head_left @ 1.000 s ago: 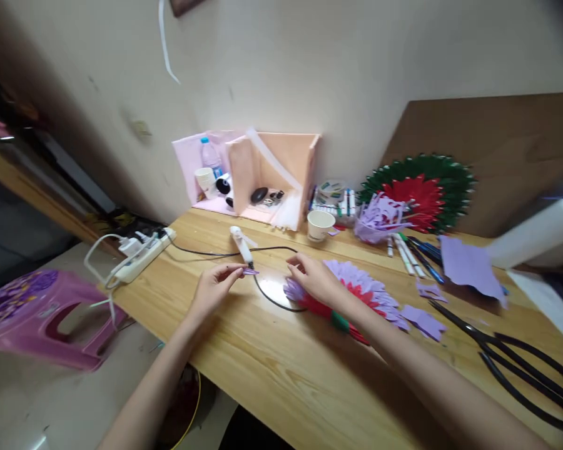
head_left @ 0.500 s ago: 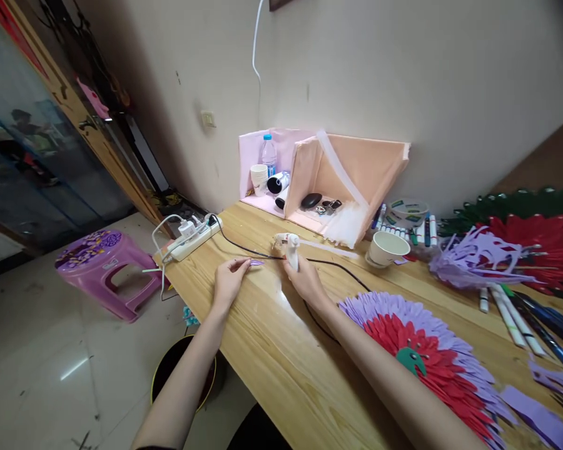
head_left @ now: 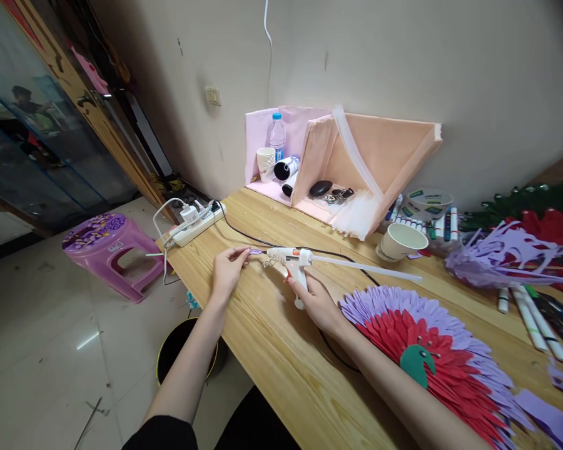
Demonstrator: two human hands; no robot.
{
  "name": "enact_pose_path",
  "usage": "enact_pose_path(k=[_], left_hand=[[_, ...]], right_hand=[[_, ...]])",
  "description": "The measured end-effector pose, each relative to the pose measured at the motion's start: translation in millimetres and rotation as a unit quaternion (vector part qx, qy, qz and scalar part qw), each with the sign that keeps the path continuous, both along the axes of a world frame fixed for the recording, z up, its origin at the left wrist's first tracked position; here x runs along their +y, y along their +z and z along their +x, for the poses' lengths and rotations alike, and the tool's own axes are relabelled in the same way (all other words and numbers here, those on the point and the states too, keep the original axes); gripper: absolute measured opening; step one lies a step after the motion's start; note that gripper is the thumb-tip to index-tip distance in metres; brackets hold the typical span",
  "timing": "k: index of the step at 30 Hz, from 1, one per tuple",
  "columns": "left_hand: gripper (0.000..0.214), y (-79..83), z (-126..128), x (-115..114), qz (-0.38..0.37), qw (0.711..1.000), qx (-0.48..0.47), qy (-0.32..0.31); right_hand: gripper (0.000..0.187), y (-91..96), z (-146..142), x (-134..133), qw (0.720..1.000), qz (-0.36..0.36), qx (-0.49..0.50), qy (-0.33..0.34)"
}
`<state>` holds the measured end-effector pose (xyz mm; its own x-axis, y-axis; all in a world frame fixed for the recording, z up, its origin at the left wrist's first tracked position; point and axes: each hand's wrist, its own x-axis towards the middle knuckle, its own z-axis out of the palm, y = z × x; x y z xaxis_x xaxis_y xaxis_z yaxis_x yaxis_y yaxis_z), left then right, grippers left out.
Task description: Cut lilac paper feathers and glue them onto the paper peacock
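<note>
Pinched between the fingertips of my left hand (head_left: pixel 228 273) is a small purple petal (head_left: pixel 256 252). My right hand (head_left: pixel 319 303) grips the handle of a white glue gun (head_left: pixel 288 257), a finger at its red trigger. The nozzle points left and meets or nearly meets the petal's tip; I cannot tell if they touch. A long clear glue stick (head_left: pixel 370 267) sticks out of the gun's back. Beside my right forearm lies a round craft piece (head_left: pixel 431 356) with purple and red petals and a green bird head (head_left: pixel 415 365).
A power strip (head_left: pixel 199 226) sits at the table's left edge, its black cord (head_left: pixel 253 237) running behind my hands. Behind stand a fabric-covered box (head_left: pixel 380 144) and a paper cup (head_left: pixel 402 242). Markers (head_left: pixel 530 322) and purple scraps (head_left: pixel 548 422) lie right. A pink stool (head_left: pixel 117 250) and bin (head_left: pixel 187 350) stand left.
My right hand has turned the glue gun so its nozzle now points left, close to the petal. My left hand still pinches the petal. The view has shifted slightly.
</note>
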<state>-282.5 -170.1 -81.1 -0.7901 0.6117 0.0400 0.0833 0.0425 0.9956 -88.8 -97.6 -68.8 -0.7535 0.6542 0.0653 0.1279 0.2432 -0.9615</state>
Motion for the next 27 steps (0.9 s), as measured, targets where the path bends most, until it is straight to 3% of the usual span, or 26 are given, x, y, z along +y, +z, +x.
enact_pose_path(k=[11,27], left_hand=[[0.029,-1.2,0.7,-0.1,0.001,1.000,0.004,-0.012],[0.028,-0.5,2.1,-0.2,0.006,1.000,0.003,-0.015]], right_hand=[[0.029,1.7,-2.0,0.3,1.000,0.025,0.013,0.005],[0.028,0.3,-0.3,4.6,1.000,-0.010,-0.024,0.008]])
